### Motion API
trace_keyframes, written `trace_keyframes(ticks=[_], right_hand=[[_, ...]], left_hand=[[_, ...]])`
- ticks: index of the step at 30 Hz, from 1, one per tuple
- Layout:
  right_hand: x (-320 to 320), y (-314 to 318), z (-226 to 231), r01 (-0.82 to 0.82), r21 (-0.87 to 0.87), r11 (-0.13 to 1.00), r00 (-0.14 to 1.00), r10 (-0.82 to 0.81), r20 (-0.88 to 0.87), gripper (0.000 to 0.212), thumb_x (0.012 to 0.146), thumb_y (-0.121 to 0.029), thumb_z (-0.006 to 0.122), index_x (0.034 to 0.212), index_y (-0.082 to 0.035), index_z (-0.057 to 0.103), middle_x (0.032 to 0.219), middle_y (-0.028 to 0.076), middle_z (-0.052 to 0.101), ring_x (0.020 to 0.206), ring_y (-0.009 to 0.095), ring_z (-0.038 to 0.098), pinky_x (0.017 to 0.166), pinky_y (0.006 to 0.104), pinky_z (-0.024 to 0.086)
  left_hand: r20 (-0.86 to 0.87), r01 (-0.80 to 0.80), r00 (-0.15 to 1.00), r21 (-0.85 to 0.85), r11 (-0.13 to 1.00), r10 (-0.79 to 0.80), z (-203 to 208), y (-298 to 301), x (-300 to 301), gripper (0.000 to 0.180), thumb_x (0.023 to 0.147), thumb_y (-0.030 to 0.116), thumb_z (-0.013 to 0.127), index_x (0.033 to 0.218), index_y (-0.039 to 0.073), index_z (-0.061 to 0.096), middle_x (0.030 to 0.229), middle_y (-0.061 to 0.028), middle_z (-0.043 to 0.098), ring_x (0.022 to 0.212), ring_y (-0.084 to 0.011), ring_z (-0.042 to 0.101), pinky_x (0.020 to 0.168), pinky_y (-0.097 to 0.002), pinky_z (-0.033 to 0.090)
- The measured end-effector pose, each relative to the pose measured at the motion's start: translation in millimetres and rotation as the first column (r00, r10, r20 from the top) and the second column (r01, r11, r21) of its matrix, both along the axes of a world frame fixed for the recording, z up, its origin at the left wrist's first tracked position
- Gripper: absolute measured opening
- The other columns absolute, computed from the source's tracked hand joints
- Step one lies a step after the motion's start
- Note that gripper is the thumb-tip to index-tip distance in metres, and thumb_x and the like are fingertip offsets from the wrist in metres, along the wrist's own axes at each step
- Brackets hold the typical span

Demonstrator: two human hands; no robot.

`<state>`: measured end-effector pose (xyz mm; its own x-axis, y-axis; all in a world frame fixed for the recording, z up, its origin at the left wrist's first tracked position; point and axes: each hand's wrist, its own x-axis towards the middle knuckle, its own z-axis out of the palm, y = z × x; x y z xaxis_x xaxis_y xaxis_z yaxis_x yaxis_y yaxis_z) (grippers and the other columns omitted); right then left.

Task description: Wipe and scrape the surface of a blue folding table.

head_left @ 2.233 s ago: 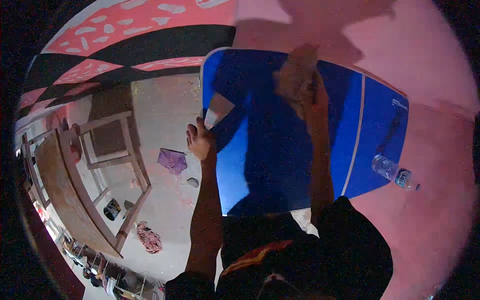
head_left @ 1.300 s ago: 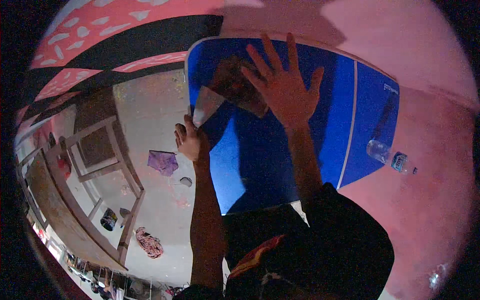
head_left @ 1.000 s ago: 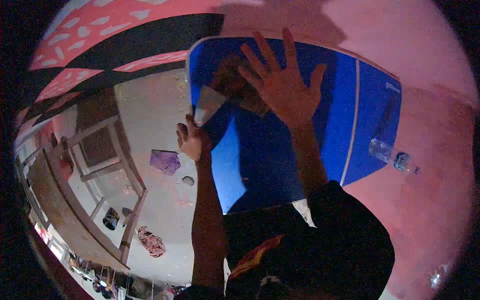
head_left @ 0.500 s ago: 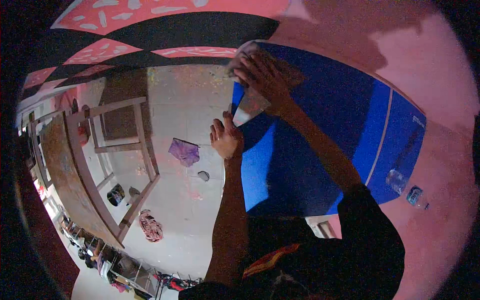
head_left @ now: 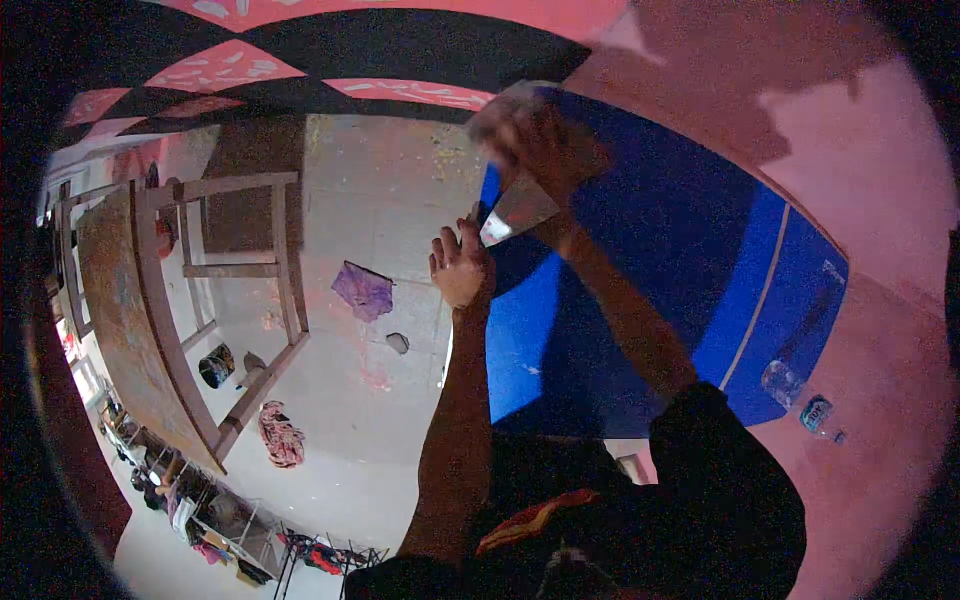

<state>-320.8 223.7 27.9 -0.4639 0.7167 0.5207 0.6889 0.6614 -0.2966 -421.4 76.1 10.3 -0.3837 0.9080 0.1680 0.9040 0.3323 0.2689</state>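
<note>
A blue tabletop (head_left: 620, 300) with a pale stripe across its right part spreads in front of me. At its far left corner my right hand (head_left: 535, 145) presses on a greyish cloth (head_left: 492, 115); motion blurs both. Below that hand lies a flat, shiny wedge-shaped piece (head_left: 515, 212), metal or mirror, I cannot tell which. My left hand (head_left: 463, 270) is at the tabletop's left edge, fingers curled, thumb and finger closed at the narrow end of the shiny piece. A brown patch (head_left: 590, 155) shows beside my right hand.
A clear plastic bottle (head_left: 783, 383) with a blue label is at the tabletop's right end. On the pale floor lie a purple cloth-like piece (head_left: 363, 290), a grey flat bit (head_left: 397, 343) and a bunched pink cloth (head_left: 282, 435). A wooden table (head_left: 120, 300) and black bucket (head_left: 216, 366) are left.
My right hand and the cloth have shifted slightly and are now blurred. The whole view has turned a little; my left hand stays by the shiny piece.
</note>
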Motion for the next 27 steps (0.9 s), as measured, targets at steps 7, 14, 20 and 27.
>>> trace_keyframes(ticks=[7, 14, 20, 27], right_hand=[[8.8, 19.2, -1.7, -0.279, -0.075, 0.957, 0.947, 0.287, 0.143, 0.050, 0.081, -0.019, 0.053, 0.130, -0.017, 0.048, 0.141, 0.007, 0.040, 0.133, 0.031, 0.032, 0.111, 0.0486, 0.023], [79.6, 53.4, 16.3, 0.065, -0.058, 0.996, 0.991, -0.057, 0.121, 0.046, 0.081, -0.001, 0.044, 0.124, -0.012, 0.056, 0.132, 0.012, 0.050, 0.127, 0.033, 0.040, 0.109, 0.0466, 0.027], [198.5, 27.4, 61.6, 0.455, 0.017, 0.890, 0.863, -0.445, 0.240, 0.046, 0.083, 0.000, 0.040, 0.126, -0.010, 0.054, 0.133, 0.013, 0.050, 0.126, 0.033, 0.042, 0.108, 0.0442, 0.029], [235.6, 11.6, 50.6, 0.808, -0.098, 0.581, 0.578, -0.751, 0.320, 0.047, 0.084, -0.005, 0.042, 0.129, -0.008, 0.052, 0.136, 0.017, 0.046, 0.129, 0.033, 0.038, 0.109, 0.0428, 0.027]], left_hand=[[-0.030, 0.033, 0.999, 0.107, 0.994, -0.030, 5.1, 4.3, -0.8, 0.028, 0.079, 0.016, 0.055, 0.105, 0.007, 0.059, 0.083, -0.0128, 0.054, 0.074, -0.0324, 0.056, 0.059, -0.0439, 0.048], [0.089, 0.026, 0.996, -0.030, 0.999, -0.024, 3.2, -1.3, -6.5, 0.029, 0.081, 0.018, 0.052, 0.107, 0.006, 0.058, 0.087, -0.0153, 0.054, 0.077, -0.0352, 0.055, 0.061, -0.0457, 0.048], [0.084, 0.063, 0.994, 0.034, 0.997, -0.066, 0.9, 3.1, -4.2, 0.025, 0.080, 0.017, 0.053, 0.102, 0.007, 0.058, 0.087, -0.0157, 0.053, 0.079, -0.0357, 0.055, 0.064, -0.0466, 0.047], [-0.058, 0.246, 0.969, 0.203, 0.948, -0.239, -20.6, 2.0, -17.3, 0.019, 0.081, 0.015, 0.051, 0.097, 0.006, 0.058, 0.083, -0.0156, 0.054, 0.080, -0.0354, 0.055, 0.066, -0.0461, 0.047]])
